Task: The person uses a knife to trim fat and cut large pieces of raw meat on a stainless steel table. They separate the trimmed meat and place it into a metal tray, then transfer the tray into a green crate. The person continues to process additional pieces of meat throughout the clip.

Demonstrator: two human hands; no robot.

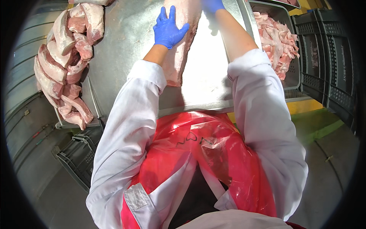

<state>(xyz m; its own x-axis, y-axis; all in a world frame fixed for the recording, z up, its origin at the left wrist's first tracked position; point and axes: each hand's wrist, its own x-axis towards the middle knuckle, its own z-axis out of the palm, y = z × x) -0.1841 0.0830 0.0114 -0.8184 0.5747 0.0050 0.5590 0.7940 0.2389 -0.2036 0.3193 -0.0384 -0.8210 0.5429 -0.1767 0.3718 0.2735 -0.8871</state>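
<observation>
A long pale slab of raw meat lies lengthwise on the steel work table, running up past the top edge of the view. My left hand, in a blue glove, rests on the slab's left side with its fingers spread. My right hand, also gloved in blue, is at the top edge just right of the slab; it is blurred and its fingers are partly out of view, so I cannot tell what it holds.
Many cuts of meat are piled along the left. A thin sharpening steel lies beside them. On the right are a grey crate of pale trimmings and black crates. Another black crate sits below left.
</observation>
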